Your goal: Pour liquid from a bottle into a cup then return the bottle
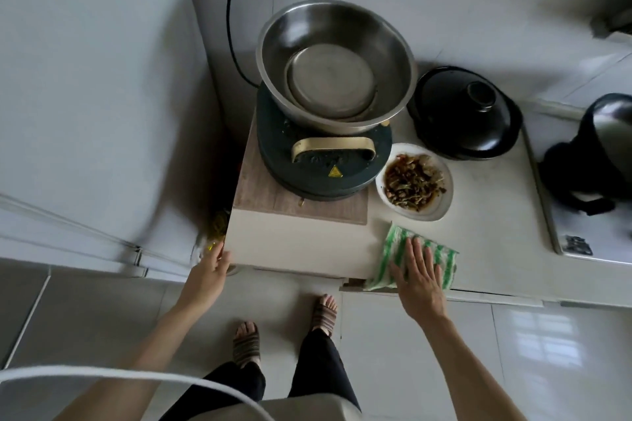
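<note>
Left hand (212, 263) grips blurred clear plastic bottle (209, 243) at bench (307, 249) left edge; likely light, slippery, best held mid-body. Right hand (419, 275) flat, fingers (410, 249) straight, on green-striped cloth (444, 258). No cup visible.

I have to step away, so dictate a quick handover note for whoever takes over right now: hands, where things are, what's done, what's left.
Left hand: at the counter's left front corner, fingers around a clear, blurred object with yellow marks, probably the bottle, in the gap beside the counter.
Right hand: flat and open on the green striped cloth at the counter's front edge.
No cup is in view.
Done: cannot tell whether anything has been poured.
Left: confirm the pour, set the bottle back, let go.
</note>
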### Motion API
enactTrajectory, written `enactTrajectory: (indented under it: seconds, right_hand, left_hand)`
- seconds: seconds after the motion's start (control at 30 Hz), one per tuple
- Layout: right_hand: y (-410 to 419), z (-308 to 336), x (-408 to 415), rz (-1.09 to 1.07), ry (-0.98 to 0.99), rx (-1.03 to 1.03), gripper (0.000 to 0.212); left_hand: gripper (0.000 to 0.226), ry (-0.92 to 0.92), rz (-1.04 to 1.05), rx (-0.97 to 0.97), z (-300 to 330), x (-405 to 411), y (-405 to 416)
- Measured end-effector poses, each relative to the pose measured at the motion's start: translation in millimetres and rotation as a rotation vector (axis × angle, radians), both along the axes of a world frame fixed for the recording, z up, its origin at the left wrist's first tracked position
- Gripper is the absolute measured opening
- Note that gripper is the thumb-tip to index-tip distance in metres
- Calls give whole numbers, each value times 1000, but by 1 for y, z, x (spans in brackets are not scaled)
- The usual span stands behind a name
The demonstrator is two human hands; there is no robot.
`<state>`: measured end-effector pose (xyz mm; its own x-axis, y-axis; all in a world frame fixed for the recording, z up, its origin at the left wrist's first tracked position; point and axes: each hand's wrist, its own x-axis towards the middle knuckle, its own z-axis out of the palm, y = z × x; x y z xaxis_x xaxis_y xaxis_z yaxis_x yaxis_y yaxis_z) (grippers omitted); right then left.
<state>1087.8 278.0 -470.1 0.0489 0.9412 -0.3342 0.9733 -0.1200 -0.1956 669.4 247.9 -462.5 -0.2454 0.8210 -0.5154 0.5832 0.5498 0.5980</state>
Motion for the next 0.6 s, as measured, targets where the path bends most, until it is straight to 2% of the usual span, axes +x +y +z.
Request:
enactTrajectory:
  seconds: [0.2, 0.3, 0.43, 0.53, 0.6]
  right_hand:
    - [15, 15, 9, -87, 61, -101, 68]
    - [26, 58, 4, -124, 240, -34, 66]
    - [44, 178, -13, -157, 644, 291, 29]
    - [55, 309, -27, -100, 981, 427, 25]
    - [52, 401, -28, 35, 1112, 625, 23]
  left_hand:
    - [50, 62, -36, -77, 3, -1, 8]
    - [51, 68, 0, -133, -3, -3, 14]
    - [43, 60, 23, -211, -7, -5, 20]
    - [40, 80, 20, -251, 2, 3, 28]
    - [35, 97, 35, -261, -4, 6, 30]
